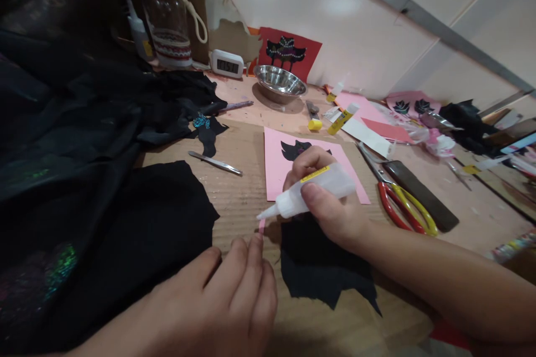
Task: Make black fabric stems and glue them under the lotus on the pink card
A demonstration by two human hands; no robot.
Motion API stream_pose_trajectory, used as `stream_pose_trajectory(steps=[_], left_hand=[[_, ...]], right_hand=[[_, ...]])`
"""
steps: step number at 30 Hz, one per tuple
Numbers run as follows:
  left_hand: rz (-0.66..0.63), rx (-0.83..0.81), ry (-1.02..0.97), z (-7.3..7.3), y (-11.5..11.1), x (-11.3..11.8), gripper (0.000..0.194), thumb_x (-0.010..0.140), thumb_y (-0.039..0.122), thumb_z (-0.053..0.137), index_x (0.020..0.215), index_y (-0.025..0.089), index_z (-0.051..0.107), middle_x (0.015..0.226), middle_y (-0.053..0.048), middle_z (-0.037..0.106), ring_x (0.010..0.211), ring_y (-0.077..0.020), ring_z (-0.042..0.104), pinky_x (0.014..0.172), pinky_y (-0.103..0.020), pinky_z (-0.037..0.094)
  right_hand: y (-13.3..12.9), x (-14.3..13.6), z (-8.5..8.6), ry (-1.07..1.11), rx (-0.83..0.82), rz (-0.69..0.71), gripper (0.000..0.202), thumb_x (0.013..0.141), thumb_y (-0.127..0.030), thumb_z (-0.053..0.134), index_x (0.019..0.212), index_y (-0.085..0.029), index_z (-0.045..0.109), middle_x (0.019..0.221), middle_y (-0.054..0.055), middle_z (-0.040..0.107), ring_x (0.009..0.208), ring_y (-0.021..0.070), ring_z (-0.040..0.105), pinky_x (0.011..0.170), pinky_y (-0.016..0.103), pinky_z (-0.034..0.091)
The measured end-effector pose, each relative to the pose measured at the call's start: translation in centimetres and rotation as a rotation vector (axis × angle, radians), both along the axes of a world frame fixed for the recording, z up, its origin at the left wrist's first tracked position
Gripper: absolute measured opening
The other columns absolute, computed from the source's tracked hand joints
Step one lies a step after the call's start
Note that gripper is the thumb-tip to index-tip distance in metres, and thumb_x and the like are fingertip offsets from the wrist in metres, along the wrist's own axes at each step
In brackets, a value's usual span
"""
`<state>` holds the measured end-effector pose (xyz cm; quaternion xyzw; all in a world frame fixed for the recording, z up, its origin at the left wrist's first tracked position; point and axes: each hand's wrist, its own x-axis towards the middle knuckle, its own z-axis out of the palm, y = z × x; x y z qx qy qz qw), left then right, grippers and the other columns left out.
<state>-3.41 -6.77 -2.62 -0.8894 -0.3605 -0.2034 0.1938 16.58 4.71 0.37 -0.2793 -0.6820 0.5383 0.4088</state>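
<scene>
My right hand (330, 206) is closed around a white glue bottle (316, 192) with a yellow label, tilted so its nozzle points down to the left. The nozzle tip is at the upper end of a narrow pink paper strip (262, 227). Fingertips of my left hand (238, 284) press together on the strip's lower end, against the cardboard (234, 201). Behind the bottle lies a pink paper sheet (274, 175) with a black cut-out (293, 149), partly hidden by my right hand. A ragged black cloth piece (326, 268) lies under my right wrist.
Tweezers (215, 163) and black cloth (167, 217) lie to the left. Red-and-yellow-handled scissors (402, 206) rest beside a dark bar (421, 195) at right. Behind stand a metal bowl (280, 85), a digital clock (226, 63), a drinking bottle (170, 22) and a red card (310, 58).
</scene>
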Motion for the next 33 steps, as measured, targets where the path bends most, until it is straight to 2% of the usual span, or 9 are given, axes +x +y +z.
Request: stream_pose_trajectory(steps=[4, 7, 15, 24, 30, 33], left_hand=[[0.006, 0.005, -0.024, 0.1, 0.3, 0.2, 0.029, 0.105, 0.015, 0.036, 0.112, 0.017, 0.064, 0.112, -0.008, 0.080, 0.098, -0.0221, 0.070, 0.078, -0.039, 0.047], [0.002, 0.004, -0.027, 0.2, 0.4, 0.3, 0.029, 0.105, 0.015, 0.037, 0.112, 0.017, 0.065, 0.112, -0.008, 0.080, 0.099, -0.0224, 0.070, 0.079, -0.039, 0.047], [0.015, 0.016, -0.016, -0.1, 0.1, 0.1, 0.032, 0.107, 0.015, 0.033, 0.112, 0.017, 0.064, 0.109, -0.008, 0.080, 0.100, -0.0230, 0.067, 0.081, -0.038, 0.045], [0.031, 0.016, 0.003, 0.1, 0.1, 0.4, 0.032, 0.106, 0.015, 0.034, 0.112, 0.017, 0.065, 0.111, -0.009, 0.079, 0.102, -0.0233, 0.065, 0.081, -0.039, 0.044], [0.035, 0.011, -0.011, 0.2, 0.1, 0.3, 0.031, 0.105, 0.015, 0.038, 0.109, 0.018, 0.068, 0.110, -0.009, 0.080, 0.101, -0.0235, 0.065, 0.081, -0.038, 0.046], [0.009, 0.011, 0.002, 0.2, 0.1, 0.2, 0.027, 0.103, 0.017, 0.043, 0.110, 0.018, 0.069, 0.111, -0.009, 0.080, 0.100, -0.0237, 0.067, 0.079, -0.037, 0.047]], right_hand=[[0.0, -0.2, 0.5, -0.069, 0.021, 0.054, 0.031, 0.095, -0.047, 0.070, 0.087, -0.017, 0.070, 0.075, 0.001, 0.066, 0.053, 0.0084, 0.056, 0.046, 0.020, 0.042], [-0.3, -0.4, 0.8, -0.107, 0.016, 0.030, 0.034, 0.093, -0.046, 0.072, 0.079, -0.016, 0.068, 0.069, 0.000, 0.066, 0.050, 0.0070, 0.052, 0.044, 0.017, 0.041], [-0.5, -0.8, 1.2, -0.222, 0.017, -0.014, 0.027, 0.091, -0.039, 0.071, 0.078, -0.015, 0.066, 0.063, -0.001, 0.063, 0.053, 0.0089, 0.055, 0.048, 0.018, 0.045], [-0.5, -1.0, 1.2, -0.260, -0.024, -0.021, 0.045, 0.090, -0.060, 0.070, 0.078, -0.016, 0.063, 0.061, -0.002, 0.062, 0.049, 0.0077, 0.047, 0.044, 0.019, 0.037], [-0.3, -0.8, 1.1, -0.243, -0.023, -0.018, 0.045, 0.088, -0.059, 0.073, 0.075, -0.017, 0.063, 0.060, -0.003, 0.061, 0.048, 0.0077, 0.046, 0.045, 0.020, 0.040], [-0.3, -0.8, 1.1, -0.251, -0.017, -0.026, 0.042, 0.087, -0.057, 0.074, 0.076, -0.017, 0.064, 0.062, -0.001, 0.063, 0.052, 0.0098, 0.054, 0.048, 0.020, 0.046]])
